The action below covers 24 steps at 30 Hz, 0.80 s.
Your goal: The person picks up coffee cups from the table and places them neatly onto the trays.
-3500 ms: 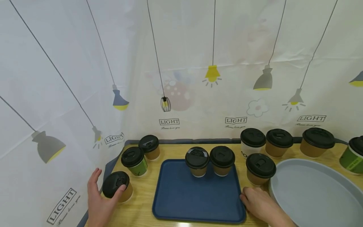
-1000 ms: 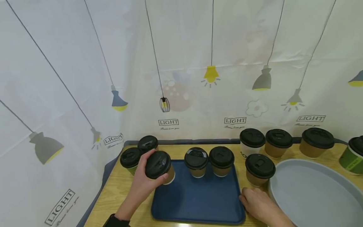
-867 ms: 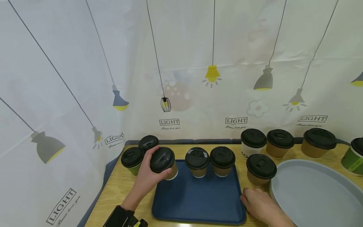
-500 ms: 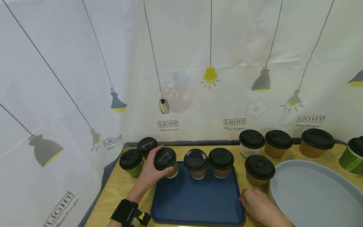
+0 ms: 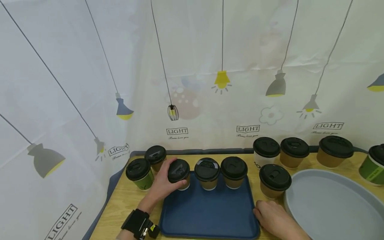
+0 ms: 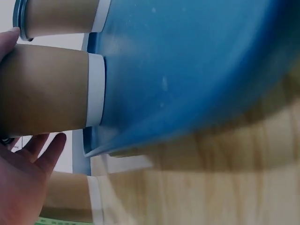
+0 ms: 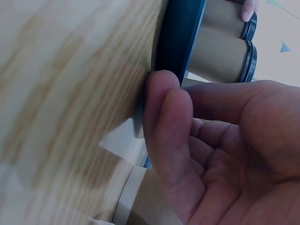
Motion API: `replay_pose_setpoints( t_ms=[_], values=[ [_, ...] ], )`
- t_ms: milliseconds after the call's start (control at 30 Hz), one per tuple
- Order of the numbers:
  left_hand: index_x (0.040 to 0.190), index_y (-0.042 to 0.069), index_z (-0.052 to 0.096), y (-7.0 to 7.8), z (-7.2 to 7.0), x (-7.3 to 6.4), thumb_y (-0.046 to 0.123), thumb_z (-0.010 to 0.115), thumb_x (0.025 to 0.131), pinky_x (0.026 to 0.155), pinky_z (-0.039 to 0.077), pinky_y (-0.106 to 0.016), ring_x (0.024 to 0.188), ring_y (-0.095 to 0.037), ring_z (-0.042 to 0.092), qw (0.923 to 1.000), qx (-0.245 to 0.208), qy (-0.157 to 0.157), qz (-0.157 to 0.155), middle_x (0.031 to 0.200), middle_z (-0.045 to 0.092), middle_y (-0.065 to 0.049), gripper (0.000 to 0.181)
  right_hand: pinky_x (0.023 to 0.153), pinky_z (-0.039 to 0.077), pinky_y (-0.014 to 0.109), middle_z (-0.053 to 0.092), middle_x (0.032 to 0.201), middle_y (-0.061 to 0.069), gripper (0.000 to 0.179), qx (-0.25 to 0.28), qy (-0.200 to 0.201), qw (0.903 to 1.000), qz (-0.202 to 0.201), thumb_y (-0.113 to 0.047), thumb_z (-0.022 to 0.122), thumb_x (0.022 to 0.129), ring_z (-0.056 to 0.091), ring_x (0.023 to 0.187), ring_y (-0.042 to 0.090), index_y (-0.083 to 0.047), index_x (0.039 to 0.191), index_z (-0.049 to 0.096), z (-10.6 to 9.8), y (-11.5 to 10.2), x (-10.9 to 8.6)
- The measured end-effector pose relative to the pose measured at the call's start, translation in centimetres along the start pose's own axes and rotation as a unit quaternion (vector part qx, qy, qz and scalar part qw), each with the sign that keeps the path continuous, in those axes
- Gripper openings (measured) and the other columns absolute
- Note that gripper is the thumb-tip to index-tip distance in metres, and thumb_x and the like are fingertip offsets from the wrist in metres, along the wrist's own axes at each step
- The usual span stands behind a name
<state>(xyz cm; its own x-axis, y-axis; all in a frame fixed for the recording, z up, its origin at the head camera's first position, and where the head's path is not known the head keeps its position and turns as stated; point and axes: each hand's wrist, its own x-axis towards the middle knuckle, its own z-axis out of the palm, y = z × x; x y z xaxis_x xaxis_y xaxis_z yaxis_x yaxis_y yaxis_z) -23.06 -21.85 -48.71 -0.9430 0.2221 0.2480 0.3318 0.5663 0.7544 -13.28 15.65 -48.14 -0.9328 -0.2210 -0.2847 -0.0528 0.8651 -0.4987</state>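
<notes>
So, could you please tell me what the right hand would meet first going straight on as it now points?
Most likely the blue rectangular tray: the right hand seems to pinch its right edge, though depth is uncertain.

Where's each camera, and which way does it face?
Head: on the head, facing forward and down at the blue tray; shows left hand, right hand.
Left wrist: worn there, facing the gripped coffee cup; shows left hand.
Right wrist: worn there, facing the blue tray's edge; shows right hand, left fingertip.
Wrist views share the blue tray.
</notes>
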Motion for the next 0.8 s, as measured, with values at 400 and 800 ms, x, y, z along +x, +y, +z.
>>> replay_pose_setpoints(
  t_ms=[400, 800],
  values=[
    [0.155, 0.01, 0.042, 0.31, 0.25, 0.02, 0.035, 0.089, 0.081, 0.101, 0.048, -0.053, 0.125, -0.028, 0.056, 0.9998, 0.017, -0.002, 0.013, 0.147, 0.048, -0.011, 0.092, 0.057, 0.041, 0.037, 0.049, 0.066, 0.003, 0.026, -0.005, -0.005, 1.0, -0.001, -0.011, 0.064, 0.1, 0.05, 0.059, 0.02, -0.013, 0.075, 0.06, 0.22, 0.62, 0.44],
    [0.156, 0.008, 0.04, 0.91, 0.15, -0.04, 0.033, 0.091, 0.079, 0.101, 0.047, -0.054, 0.125, -0.031, 0.057, 0.9997, 0.025, -0.004, -0.002, 0.146, 0.049, -0.014, 0.096, 0.057, 0.041, 0.038, 0.049, 0.067, 0.003, 0.026, 0.003, -0.004, 1.0, 0.004, -0.011, 0.064, 0.101, 0.05, 0.059, 0.021, -0.013, 0.075, 0.059, 0.22, 0.26, 0.19]
  ],
)
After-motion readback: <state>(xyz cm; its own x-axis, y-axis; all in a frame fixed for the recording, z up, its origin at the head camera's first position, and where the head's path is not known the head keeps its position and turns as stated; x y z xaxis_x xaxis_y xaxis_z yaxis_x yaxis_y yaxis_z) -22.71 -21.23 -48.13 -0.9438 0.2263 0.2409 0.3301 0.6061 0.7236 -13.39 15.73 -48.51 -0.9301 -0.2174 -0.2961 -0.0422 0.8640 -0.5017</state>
